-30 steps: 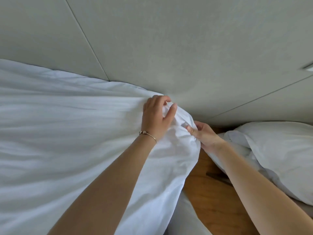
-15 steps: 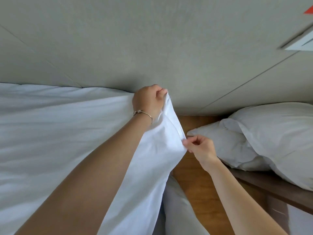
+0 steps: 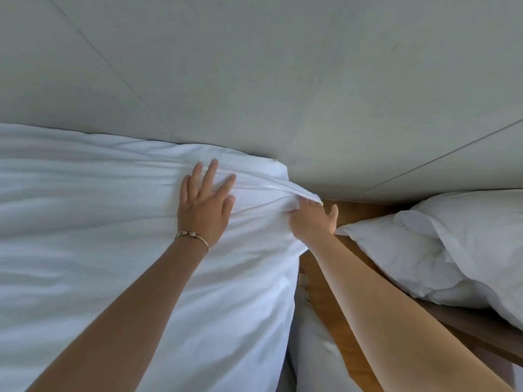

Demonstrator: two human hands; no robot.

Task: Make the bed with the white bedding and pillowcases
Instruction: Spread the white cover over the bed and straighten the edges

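A white sheet (image 3: 93, 227) covers the bed across the left and middle of the view, up to the grey padded headboard (image 3: 283, 80). My left hand (image 3: 205, 203), with a bracelet on its wrist, lies flat with spread fingers on the sheet near the bed's top right corner. My right hand (image 3: 310, 219) pinches a fold of the sheet at that corner, and the cloth is drawn taut toward it. Two white pillows (image 3: 441, 250) are piled at the right.
The pillows rest on a dark wooden ledge (image 3: 478, 329) beside the bed. Orange-brown wood (image 3: 336, 301) shows in the gap between bed and ledge. More white fabric (image 3: 314, 360) lies low in that gap.
My left hand has let go of the raised sheet corner and now lies flat on the bed. The corner has come down onto the mattress. My right hand moved up to pinch it.
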